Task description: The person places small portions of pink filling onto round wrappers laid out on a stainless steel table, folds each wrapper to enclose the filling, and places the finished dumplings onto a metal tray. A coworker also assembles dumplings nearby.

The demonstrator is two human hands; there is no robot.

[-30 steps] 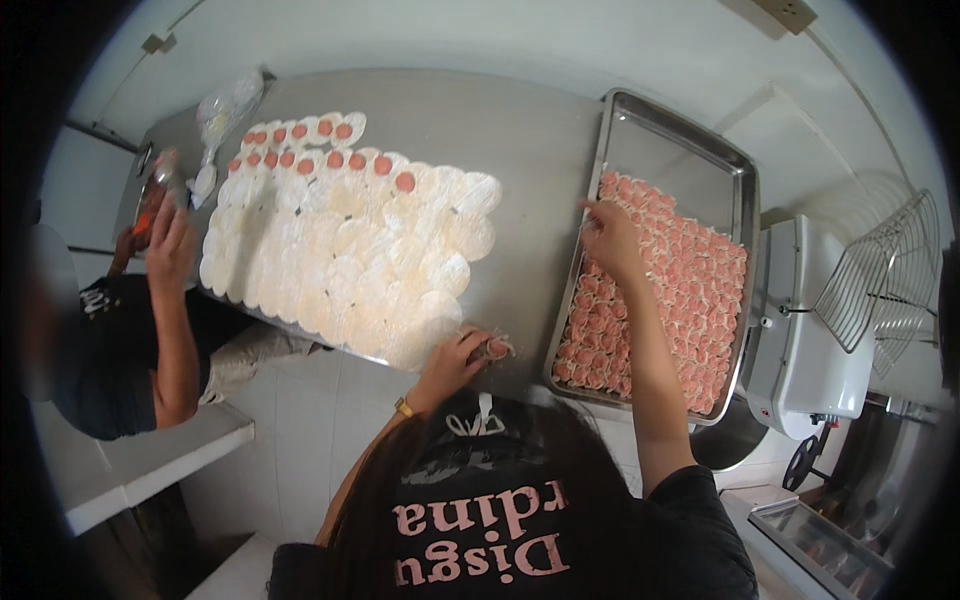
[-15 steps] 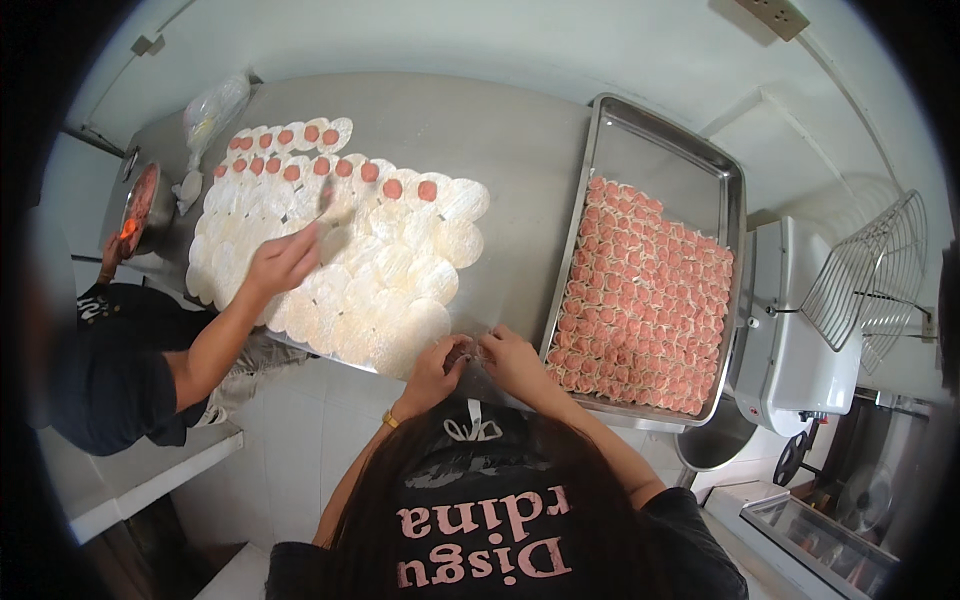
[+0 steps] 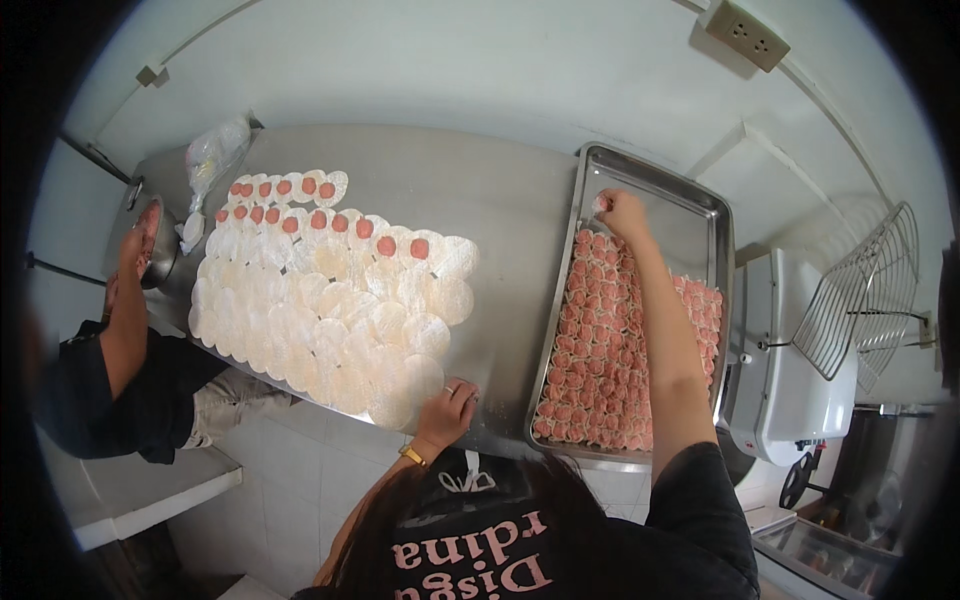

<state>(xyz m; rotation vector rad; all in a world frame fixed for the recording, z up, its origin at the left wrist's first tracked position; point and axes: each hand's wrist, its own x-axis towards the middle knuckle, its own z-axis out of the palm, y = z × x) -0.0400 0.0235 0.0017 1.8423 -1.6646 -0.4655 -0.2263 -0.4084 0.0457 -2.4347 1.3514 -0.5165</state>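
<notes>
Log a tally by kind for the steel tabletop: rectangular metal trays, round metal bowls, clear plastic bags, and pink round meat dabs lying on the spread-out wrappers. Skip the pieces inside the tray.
Rectangular metal tray: 1
Round metal bowl: 1
Clear plastic bag: 1
Pink round meat dabs on pale round wrappers: 16
Total: 19

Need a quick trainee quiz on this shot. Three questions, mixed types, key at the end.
1. Where is the camera wearer's right hand? A: over the tray; B: over the bowl; C: over the plastic bag.
2. True or false: filled dumplings cover the entire tray.
3. Fill in: the wearer's gold wristband is on the ___ wrist.

Key: 1 A; 2 false, part of its far end is bare; 3 left.
</notes>
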